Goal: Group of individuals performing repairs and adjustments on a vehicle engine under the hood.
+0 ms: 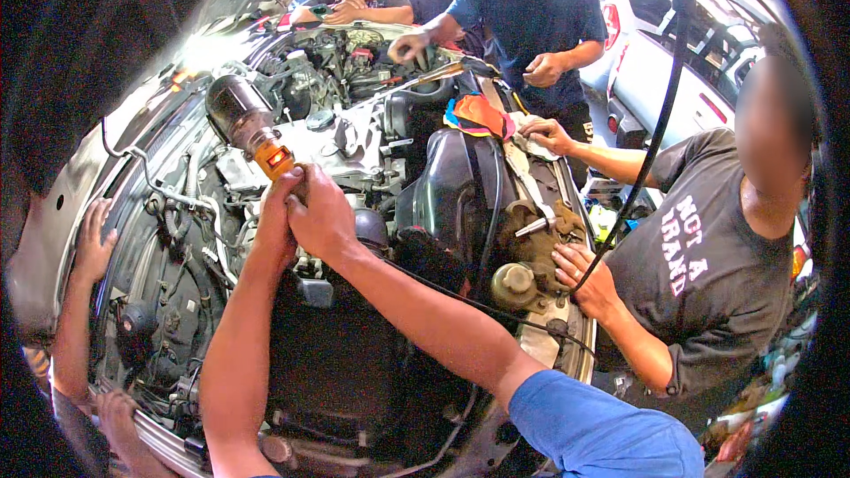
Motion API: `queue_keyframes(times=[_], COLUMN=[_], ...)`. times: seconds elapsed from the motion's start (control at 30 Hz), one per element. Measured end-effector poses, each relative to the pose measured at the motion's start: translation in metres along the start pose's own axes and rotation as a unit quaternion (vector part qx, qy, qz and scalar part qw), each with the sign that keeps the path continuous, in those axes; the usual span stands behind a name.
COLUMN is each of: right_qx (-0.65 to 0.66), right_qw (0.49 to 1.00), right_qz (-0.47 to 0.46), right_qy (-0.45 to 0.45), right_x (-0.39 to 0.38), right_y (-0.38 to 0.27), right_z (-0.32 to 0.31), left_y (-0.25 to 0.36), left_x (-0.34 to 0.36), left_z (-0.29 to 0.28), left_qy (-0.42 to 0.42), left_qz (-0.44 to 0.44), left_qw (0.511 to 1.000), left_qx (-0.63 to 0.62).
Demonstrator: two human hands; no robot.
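Observation:
My left hand (280, 208) and my right hand (316, 217) are closed together around the lower end of a tool (273, 153) with an orange body and a dark cylinder on top, held up over an open engine bay. Behind and below it are a pale metal engine cover (336, 142), hoses (190, 217) and a small black domed part (369, 227). A glossy black housing (438, 195) is to the right of my hands. The fingers' grip is partly hidden by the hands themselves.
A co-worker (699, 265) in dark clothes leans on the right fender with both hands, near colourful cloths (478, 115). Three people (522, 18) are at the far side. Others' hands (93, 243) rest at the left edge. A black cable (651, 142) hangs at right, before a white car (646, 53).

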State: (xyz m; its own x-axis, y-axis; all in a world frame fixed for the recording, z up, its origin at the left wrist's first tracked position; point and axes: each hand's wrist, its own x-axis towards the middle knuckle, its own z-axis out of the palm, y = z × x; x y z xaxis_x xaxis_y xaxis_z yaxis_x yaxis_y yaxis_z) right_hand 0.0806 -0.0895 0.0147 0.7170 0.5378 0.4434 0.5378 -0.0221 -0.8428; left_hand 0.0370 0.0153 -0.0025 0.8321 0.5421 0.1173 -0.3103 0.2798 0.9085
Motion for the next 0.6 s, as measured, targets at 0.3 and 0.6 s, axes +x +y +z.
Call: queue_keyframes(times=[0.3, 0.6], right_qx=[0.076, 0.115], right_qw=[0.997, 0.992], right_qz=[-0.004, -0.014], right_qy=[0.010, 0.041], right_x=[0.003, 0.000], right_y=[0.006, 0.009], right_z=[0.004, 0.005], left_y=[0.005, -0.002], left_x=[-0.006, -0.003], left_z=[0.005, 0.002], left_qy=[-0.028, 0.072], left_qz=[0.036, 0.053], left_qw=[0.999, 0.986], left_qx=[0.012, 0.140])
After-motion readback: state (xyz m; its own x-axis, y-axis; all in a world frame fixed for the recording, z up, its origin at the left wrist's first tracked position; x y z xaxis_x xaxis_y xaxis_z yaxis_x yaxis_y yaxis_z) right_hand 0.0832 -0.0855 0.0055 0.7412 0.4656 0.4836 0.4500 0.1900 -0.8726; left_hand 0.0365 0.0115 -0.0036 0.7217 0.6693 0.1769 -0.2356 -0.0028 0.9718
